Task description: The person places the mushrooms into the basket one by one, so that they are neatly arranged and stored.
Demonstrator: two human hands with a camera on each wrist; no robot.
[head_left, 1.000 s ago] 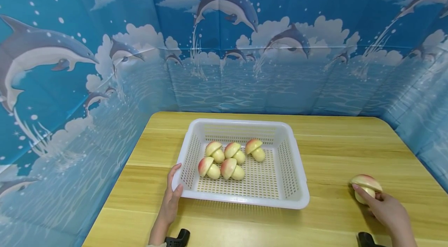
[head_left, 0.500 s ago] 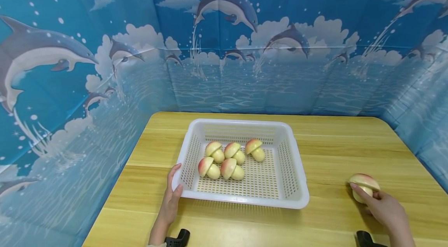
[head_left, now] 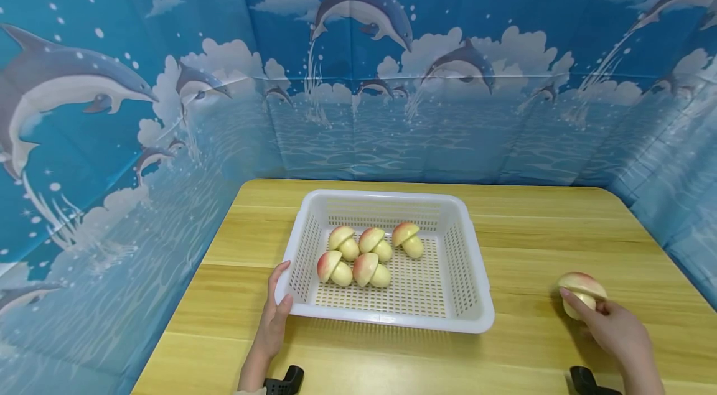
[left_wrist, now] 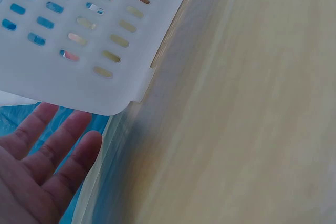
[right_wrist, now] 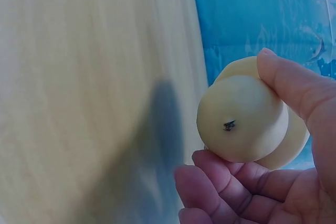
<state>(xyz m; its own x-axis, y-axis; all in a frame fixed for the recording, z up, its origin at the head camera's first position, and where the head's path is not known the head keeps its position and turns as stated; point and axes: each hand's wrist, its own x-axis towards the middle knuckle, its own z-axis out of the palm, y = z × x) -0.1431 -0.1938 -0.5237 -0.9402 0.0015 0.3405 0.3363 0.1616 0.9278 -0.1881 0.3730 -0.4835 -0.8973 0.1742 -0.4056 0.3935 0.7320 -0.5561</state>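
A white plastic basket [head_left: 392, 321] with slotted walls stands on the table. My left hand [head_left: 271, 320] holds its near left corner, thumb on the rim and fingers along the left side. In the left wrist view the fingers [left_wrist: 65, 156] reach up to the basket's edge [left_wrist: 105, 95]. Far to the right, my right hand [head_left: 618, 333] pinches a toy mushroom [head_left: 582, 285] by its stem, cap away from me. The right wrist view shows the pale rounded stem end [right_wrist: 241, 119] with a small dark mark, between thumb and fingers.
Inside the basket lie several similar toy mushrooms [head_left: 366, 269], pale with reddish caps, mostly toward its left side. The wooden table [head_left: 538, 227] has rounded far corners. A blue dolphin-printed curtain [head_left: 358, 146] hangs behind and at the sides.
My right hand has shifted slightly left and away from me, carrying the toy mushroom. The left hand and the basket look almost unmoved.
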